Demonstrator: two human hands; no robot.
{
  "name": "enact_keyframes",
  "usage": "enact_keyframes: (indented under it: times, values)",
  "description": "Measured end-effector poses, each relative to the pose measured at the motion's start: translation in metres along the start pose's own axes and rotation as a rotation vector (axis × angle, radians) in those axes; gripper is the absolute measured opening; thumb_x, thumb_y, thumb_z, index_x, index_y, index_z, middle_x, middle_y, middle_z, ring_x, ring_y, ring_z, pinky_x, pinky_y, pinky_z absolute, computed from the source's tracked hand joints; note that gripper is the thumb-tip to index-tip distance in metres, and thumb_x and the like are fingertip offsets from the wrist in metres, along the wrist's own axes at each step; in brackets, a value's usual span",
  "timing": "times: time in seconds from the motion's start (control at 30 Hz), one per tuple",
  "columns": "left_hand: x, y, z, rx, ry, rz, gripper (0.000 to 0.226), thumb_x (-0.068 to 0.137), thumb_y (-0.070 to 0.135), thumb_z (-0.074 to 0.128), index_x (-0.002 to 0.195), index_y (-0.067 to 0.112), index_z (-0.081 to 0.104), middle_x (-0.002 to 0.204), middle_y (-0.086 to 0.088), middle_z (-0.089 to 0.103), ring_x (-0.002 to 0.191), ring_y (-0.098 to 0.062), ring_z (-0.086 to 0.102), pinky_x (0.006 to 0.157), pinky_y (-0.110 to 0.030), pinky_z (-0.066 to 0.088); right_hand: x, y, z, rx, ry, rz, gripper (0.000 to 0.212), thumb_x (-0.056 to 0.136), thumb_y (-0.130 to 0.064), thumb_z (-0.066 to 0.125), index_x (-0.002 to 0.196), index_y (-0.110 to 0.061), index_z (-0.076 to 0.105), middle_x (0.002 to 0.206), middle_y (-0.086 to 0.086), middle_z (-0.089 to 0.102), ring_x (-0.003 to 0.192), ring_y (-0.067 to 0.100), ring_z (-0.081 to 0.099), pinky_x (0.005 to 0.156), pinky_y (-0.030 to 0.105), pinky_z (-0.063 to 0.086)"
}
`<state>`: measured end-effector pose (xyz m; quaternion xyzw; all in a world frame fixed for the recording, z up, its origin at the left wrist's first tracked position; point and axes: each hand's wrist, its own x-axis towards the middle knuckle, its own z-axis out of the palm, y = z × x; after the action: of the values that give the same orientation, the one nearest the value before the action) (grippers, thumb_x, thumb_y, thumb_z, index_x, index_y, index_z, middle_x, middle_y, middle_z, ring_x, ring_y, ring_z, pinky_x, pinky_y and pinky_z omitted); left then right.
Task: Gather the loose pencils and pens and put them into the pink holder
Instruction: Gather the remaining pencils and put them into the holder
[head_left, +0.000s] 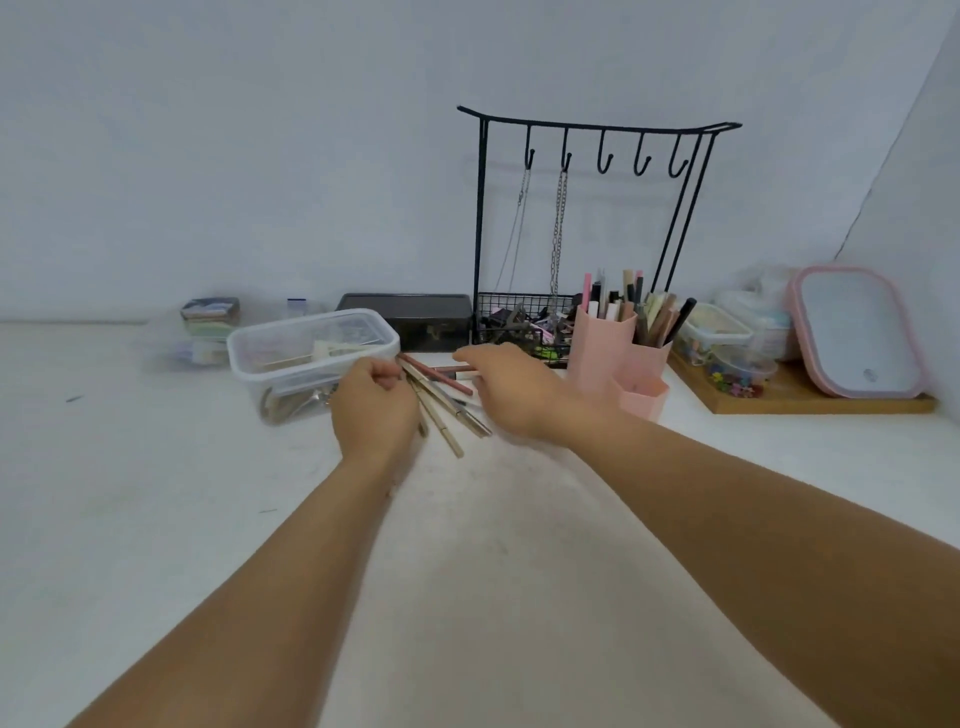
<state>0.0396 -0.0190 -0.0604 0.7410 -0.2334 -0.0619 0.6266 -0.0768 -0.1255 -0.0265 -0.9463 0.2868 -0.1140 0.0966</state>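
Much of the fan of loose pencils and pens (441, 402) is hidden beneath the two hands, so their number cannot be counted; only tan shafts and a reddish one are seen lying on the bench (156, 519) between them. The left hand (375, 410) is curled, its fingers closed on the near ends of several pencils. The right hand (511, 387) is blurred, palm down over the far end of the fan; whether it is gripping anything cannot be told. The pink holder (618, 351) stands upright just right of that hand, already holding pens. A clear lidded box (311, 358) sits just left of the pencils, its contents hard to make out. Behind, a black wire rack (592, 234) stands against a plain pale wall. The bench surface is white and lightly scuffed.
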Motion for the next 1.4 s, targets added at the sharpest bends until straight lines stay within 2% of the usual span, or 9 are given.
enact_keyframes:
  times: [0.23,0.43,0.67,0.77,0.97,1.1,1.17,1.27,1.4]
  values:
    - [0.001,-0.001,0.002,-0.021,-0.080,-0.018,0.024,0.090,0.003,0.052,0.095,0.022,0.066,0.090,0.000,0.067,0.082,-0.018,0.064,0.070,-0.031,0.053,0.049,0.013,0.022,-0.109,-0.001,0.142,0.022,0.094,-0.006,0.053,0.107,-0.014,0.069,0.103,0.010,0.069,0.090,0.029,0.064,0.079,0.042,0.056]
    - [-0.003,-0.004,0.010,-0.057,-0.158,-0.016,0.025,0.087,0.005,0.052,0.092,0.025,0.065,0.090,-0.001,0.067,0.075,-0.020,0.062,0.068,-0.039,0.054,0.021,0.026,0.005,0.032,0.028,0.280,0.015,0.086,-0.025,0.078,0.083,-0.010,0.077,0.080,0.006,0.073,0.076,0.023,0.067,0.068,0.033,0.055]
    - [-0.009,-0.001,0.016,-0.030,-0.197,0.020,0.019,0.090,0.008,0.059,0.090,0.026,0.065,0.085,0.001,0.065,0.070,-0.017,0.061,0.069,-0.041,0.056,-0.010,0.031,-0.010,0.249,0.030,0.385,0.029,0.079,-0.024,0.085,0.085,0.002,0.075,0.081,0.017,0.074,0.068,0.022,0.063,0.068,0.035,0.054]
    - [-0.013,0.005,0.017,-0.046,-0.190,0.039,0.003,0.090,0.022,0.069,0.093,0.023,0.070,0.088,0.002,0.069,0.074,-0.013,0.063,0.068,-0.032,0.055,-0.014,0.027,-0.016,0.351,0.129,0.297,0.020,0.083,-0.023,0.081,0.083,-0.004,0.075,0.068,0.004,0.070,0.057,0.011,0.059,0.059,0.026,0.049]
    - [-0.021,0.014,0.015,-0.208,-0.379,0.215,0.028,0.098,0.045,0.060,0.101,0.025,0.080,0.095,0.006,0.079,0.094,-0.010,0.072,0.085,-0.029,0.055,-0.027,0.011,-0.042,0.735,0.043,0.054,0.007,0.089,-0.020,0.075,0.087,-0.015,0.079,0.061,-0.004,0.068,0.052,0.005,0.055,0.050,0.018,0.044]
    - [-0.023,0.023,0.015,-0.380,-0.463,0.152,0.039,0.106,0.029,0.050,0.093,0.000,0.073,0.073,-0.015,0.075,0.066,-0.017,0.071,0.063,-0.024,0.055,-0.026,0.000,-0.029,0.915,-0.017,0.013,0.007,0.089,-0.008,0.073,0.086,-0.008,0.079,0.068,0.013,0.067,0.056,0.014,0.056,0.053,0.022,0.047]
    - [-0.024,0.024,0.015,-0.406,-0.465,0.117,0.037,0.108,0.023,0.047,0.092,-0.001,0.070,0.063,-0.007,0.071,0.055,-0.014,0.067,0.055,-0.026,0.056,-0.027,-0.006,-0.020,0.952,-0.005,0.021,0.010,0.089,0.000,0.071,0.093,0.008,0.075,0.073,0.021,0.067,0.055,0.013,0.060,0.053,0.020,0.050]
    - [-0.023,0.021,0.017,-0.361,-0.420,0.159,0.041,0.110,0.028,0.040,0.097,0.004,0.071,0.076,-0.007,0.076,0.067,-0.017,0.071,0.067,-0.035,0.061,-0.025,-0.008,-0.022,0.854,-0.027,0.060,0.012,0.090,-0.005,0.072,0.096,0.004,0.076,0.077,0.018,0.073,0.060,0.018,0.066,0.059,0.026,0.058]
    - [-0.020,0.023,0.017,-0.471,-0.302,0.077,0.039,0.111,0.032,0.036,0.094,0.006,0.059,0.075,-0.010,0.069,0.062,-0.016,0.067,0.063,-0.034,0.061,-0.019,0.015,-0.035,0.272,0.229,0.126,0.017,0.091,-0.025,0.071,0.081,-0.011,0.074,0.070,0.001,0.071,0.061,0.017,0.068,0.058,0.027,0.052]
